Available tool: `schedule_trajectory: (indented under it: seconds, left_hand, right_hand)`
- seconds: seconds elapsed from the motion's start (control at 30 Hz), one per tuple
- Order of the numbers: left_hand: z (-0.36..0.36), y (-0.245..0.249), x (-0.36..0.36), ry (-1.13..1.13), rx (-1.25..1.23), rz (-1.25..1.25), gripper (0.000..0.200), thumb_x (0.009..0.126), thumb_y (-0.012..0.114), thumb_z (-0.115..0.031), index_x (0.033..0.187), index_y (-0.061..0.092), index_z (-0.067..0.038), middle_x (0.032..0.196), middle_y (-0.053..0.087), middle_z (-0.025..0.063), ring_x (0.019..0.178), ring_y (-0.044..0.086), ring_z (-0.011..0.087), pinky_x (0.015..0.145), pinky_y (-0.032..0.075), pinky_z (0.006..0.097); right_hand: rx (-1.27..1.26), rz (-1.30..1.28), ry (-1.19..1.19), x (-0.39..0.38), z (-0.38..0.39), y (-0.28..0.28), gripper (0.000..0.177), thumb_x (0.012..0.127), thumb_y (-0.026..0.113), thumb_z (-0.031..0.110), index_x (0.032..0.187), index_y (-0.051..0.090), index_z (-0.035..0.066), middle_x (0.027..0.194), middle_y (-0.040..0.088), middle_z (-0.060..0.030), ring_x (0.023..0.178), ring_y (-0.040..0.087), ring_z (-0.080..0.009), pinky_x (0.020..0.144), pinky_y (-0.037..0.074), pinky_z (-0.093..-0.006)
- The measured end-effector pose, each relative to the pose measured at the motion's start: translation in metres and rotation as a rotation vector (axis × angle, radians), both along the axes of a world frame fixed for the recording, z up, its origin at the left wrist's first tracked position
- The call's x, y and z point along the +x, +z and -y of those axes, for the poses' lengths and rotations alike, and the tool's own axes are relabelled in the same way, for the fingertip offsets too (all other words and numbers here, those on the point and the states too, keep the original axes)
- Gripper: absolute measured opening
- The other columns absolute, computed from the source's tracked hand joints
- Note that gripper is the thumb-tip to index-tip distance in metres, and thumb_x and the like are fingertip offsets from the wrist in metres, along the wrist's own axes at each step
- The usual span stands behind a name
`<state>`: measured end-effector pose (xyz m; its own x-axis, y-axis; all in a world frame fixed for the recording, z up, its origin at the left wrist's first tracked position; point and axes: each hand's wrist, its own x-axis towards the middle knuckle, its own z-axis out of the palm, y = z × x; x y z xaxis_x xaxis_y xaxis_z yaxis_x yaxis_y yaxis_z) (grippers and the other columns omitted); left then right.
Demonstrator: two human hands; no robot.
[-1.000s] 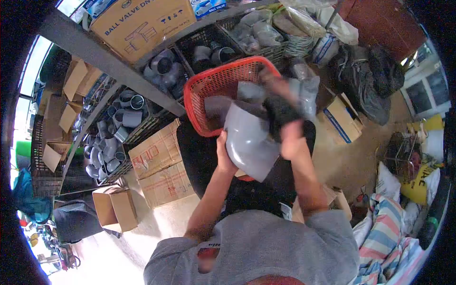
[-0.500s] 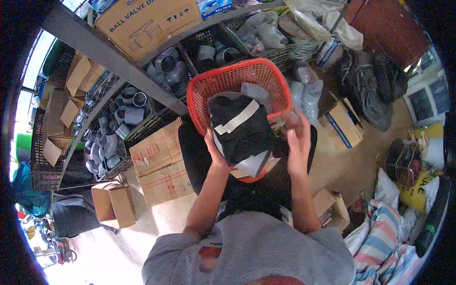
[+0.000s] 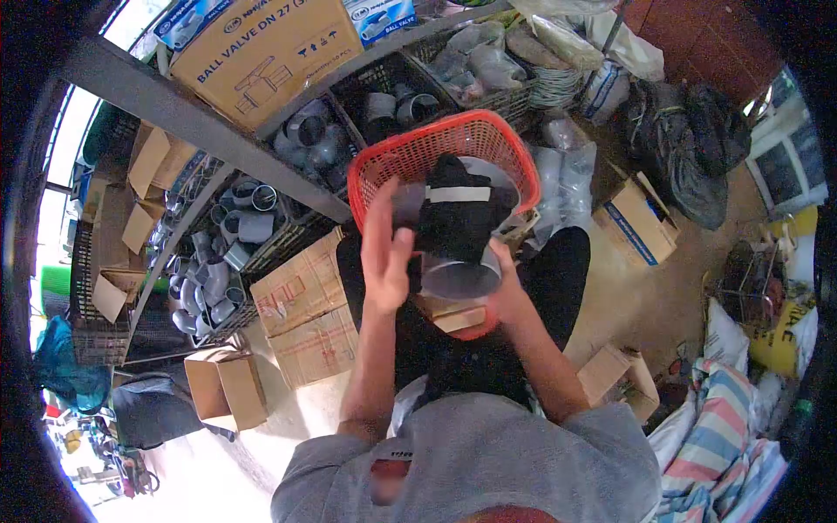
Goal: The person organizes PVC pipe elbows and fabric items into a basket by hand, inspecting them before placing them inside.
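A black cloth bundle [image 3: 458, 222] with a white strip [image 3: 459, 194] across its upper part is held up over the red plastic basket [image 3: 356, 187]. Below the cloth shows a greyish, rounded, see-through end [image 3: 458, 277], whose kind is not clear. My right hand [image 3: 510, 283] grips the bundle at its lower right, thumb up along the side. To the left of it my left hand [image 3: 384, 257] is raised with fingers stretched out and slightly blurred, the thumb apart. The basket stands between my knees, partly hidden behind the bundle.
Crates of grey pipe fittings [image 3: 209, 279] line the left, behind a metal beam [image 3: 200, 122]. A flattened carton [image 3: 305, 314] and a small open box [image 3: 225, 388] lie on the floor. Right of me are an open carton [image 3: 635, 222] and striped cloth [image 3: 724, 436].
The black bundle has turned so its rounded greyish end faces me. My left hand has let go and lifted; my right hand has closed on the bundle's lower right.
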<state>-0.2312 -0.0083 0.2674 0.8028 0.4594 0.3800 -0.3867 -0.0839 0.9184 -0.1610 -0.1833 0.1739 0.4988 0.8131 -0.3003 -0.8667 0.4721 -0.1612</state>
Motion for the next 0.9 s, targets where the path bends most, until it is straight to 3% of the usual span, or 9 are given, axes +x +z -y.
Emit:
schedule_trajectory:
  seconds: [0.03,0.13,0.23,0.4,0.5,0.57,0.6,0.7,0.9]
  left_hand:
    - [-0.007,-0.001,0.004,-0.053,0.316,0.023,0.067,0.096,0.057,-0.012,0.152,0.027,0.008,0.158,0.032,0.021,0.148,0.028,0.027,0.121,0.017,0.0393]
    - [0.015,0.012,0.026,-0.011,0.455,-0.113,0.069,0.097,0.059,-0.018,0.153,0.025,0.005,0.158,0.03,0.0216,0.146,0.029,0.0296,0.119,0.021,0.0368]
    - [0.007,-0.016,0.035,-0.143,0.053,-0.249,0.065,0.1,0.057,-0.024,0.152,0.028,0.002,0.153,0.037,0.0187,0.14,0.036,0.0276,0.117,0.026,0.0373]
    - [0.018,-0.038,0.004,-0.319,0.27,-0.453,0.051,0.103,0.052,-0.03,0.142,0.044,0.001,0.138,0.052,0.0102,0.127,0.047,0.023,0.112,0.033,0.0368]
    - [0.027,-0.054,-0.003,-0.226,0.116,-0.431,0.051,0.104,0.05,-0.038,0.138,0.052,0.0,0.135,0.056,0.0109,0.125,0.05,0.0223,0.11,0.036,0.037]
    - [0.008,-0.094,-0.003,-0.334,-0.535,-0.432,0.066,0.104,0.041,-0.053,0.147,0.041,-0.003,0.142,0.052,0.0109,0.13,0.049,0.028,0.113,0.035,0.0406]
    - [0.013,-0.087,0.009,-0.153,-0.516,-0.443,0.077,0.1,0.039,-0.065,0.144,0.045,-0.002,0.139,0.054,0.0104,0.126,0.052,0.0279,0.109,0.04,0.0429]
    - [-0.024,-0.111,0.043,-0.229,-0.989,-0.243,0.06,0.101,0.049,-0.053,0.135,0.054,-0.003,0.131,0.06,0.0144,0.12,0.056,0.0236,0.107,0.042,0.0405]
    - [-0.02,0.02,0.071,-0.222,-0.639,-0.384,0.065,0.097,0.056,-0.056,0.137,0.051,-0.005,0.132,0.061,0.0109,0.122,0.057,0.0253,0.107,0.043,0.0416]
  right_hand:
    - [0.005,-0.003,0.001,0.002,-0.004,0.002,0.068,0.087,0.068,0.035,0.146,0.042,0.013,0.136,0.057,-0.01,0.123,0.058,-0.0281,0.104,0.048,-0.0469]
    - [-0.273,0.401,-0.199,0.002,-0.012,0.002,0.079,0.084,0.073,0.028,0.151,0.034,0.012,0.139,0.052,-0.0117,0.125,0.054,-0.0286,0.105,0.046,-0.0439]
    - [-0.417,0.6,-0.306,0.007,-0.009,0.001,0.092,0.078,0.078,0.02,0.154,0.027,0.009,0.14,0.049,-0.0132,0.126,0.051,-0.0279,0.107,0.042,-0.0417]
    - [-0.514,0.778,-0.384,0.021,0.019,0.019,0.108,0.066,0.086,0.015,0.155,0.025,0.004,0.144,0.047,-0.0129,0.131,0.047,-0.027,0.111,0.037,-0.0413]
    - [-0.525,0.885,-0.368,0.026,0.027,0.014,0.117,0.06,0.089,0.016,0.156,0.023,0.004,0.145,0.046,-0.0123,0.135,0.043,-0.0272,0.114,0.033,-0.0418]
    - [-0.511,0.916,-0.338,0.019,0.026,0.017,0.118,0.06,0.088,0.015,0.157,0.021,0.004,0.148,0.043,-0.0126,0.137,0.041,-0.0271,0.116,0.029,-0.0424]
    - [-0.506,0.914,-0.331,0.016,0.024,0.013,0.118,0.06,0.088,0.015,0.157,0.021,0.004,0.148,0.043,-0.0126,0.137,0.041,-0.0271,0.116,0.029,-0.0424]
    - [-0.503,0.98,-0.219,0.004,0.023,0.004,0.119,0.061,0.088,0.014,0.158,0.019,0.005,0.15,0.04,-0.013,0.138,0.04,-0.0279,0.117,0.028,-0.0427]
    - [-0.337,0.522,0.047,-0.022,0.021,0.018,0.113,0.067,0.084,0.022,0.159,0.019,0.011,0.152,0.039,-0.0094,0.139,0.038,-0.0293,0.117,0.028,-0.0445]
